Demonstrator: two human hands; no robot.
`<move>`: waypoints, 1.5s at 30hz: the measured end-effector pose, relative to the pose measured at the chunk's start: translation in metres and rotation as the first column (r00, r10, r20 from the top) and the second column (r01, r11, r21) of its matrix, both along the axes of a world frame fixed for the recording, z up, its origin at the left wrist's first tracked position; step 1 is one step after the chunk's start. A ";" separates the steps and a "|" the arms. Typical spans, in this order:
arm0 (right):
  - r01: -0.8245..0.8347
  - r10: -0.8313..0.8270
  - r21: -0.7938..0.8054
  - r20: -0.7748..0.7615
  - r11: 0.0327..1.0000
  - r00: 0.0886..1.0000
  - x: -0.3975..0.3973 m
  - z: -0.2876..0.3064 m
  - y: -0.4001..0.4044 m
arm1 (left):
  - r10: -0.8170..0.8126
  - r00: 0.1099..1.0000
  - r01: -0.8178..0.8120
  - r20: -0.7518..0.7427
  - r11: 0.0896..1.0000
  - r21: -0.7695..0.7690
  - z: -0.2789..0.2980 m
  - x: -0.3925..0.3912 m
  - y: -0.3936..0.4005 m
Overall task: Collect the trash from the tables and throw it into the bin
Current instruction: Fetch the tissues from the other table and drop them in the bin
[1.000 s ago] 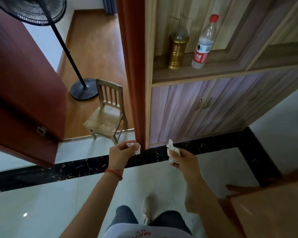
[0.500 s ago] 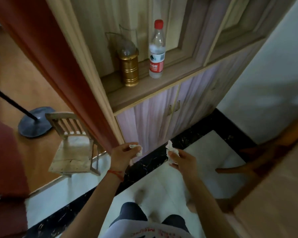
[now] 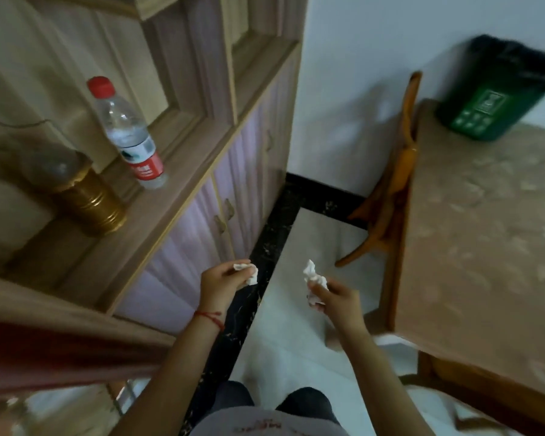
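Note:
My left hand [image 3: 222, 280] is closed around a small crumpled white tissue [image 3: 250, 272], held at waist height beside the cabinet. My right hand [image 3: 335, 298] grips a second crumpled white tissue [image 3: 313, 280] that sticks up above the fingers. A dark green bin [image 3: 485, 99] lined with a black bag stands at the upper right, past the far end of the table and well beyond both hands.
A wooden cabinet [image 3: 177, 196] with a plastic bottle [image 3: 128, 136] and a brass lamp [image 3: 79, 196] runs along the left. A table with a patterned cloth [image 3: 485, 234] fills the right, an orange wooden chair [image 3: 390, 190] tucked against it. White tiled floor [image 3: 296, 325] lies between.
My view has swung to the right: the doorway, small chair and fan have left the frame, and the table and green bin have come in. Both hands keep their tissues.

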State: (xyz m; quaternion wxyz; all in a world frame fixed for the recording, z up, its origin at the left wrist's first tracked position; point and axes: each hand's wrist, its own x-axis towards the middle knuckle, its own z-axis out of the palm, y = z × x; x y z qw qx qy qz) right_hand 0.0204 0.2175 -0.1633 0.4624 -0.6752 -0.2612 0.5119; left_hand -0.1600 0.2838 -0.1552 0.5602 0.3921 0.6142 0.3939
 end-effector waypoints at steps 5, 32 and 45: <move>0.153 -0.152 -0.014 0.043 0.988 0.987 0.020 -0.001 -0.001 | -0.106 0.994 0.107 0.038 0.994 -0.025 -0.009 0.031 0.029; 0.246 -0.244 0.088 -0.028 0.965 0.969 0.216 0.031 0.269 | -0.176 0.977 0.179 0.121 0.984 -0.015 -0.003 0.234 0.305; 0.329 -0.337 0.175 0.019 0.928 0.941 0.265 0.041 0.428 | -0.321 0.931 0.318 0.176 0.947 0.046 0.015 0.310 0.490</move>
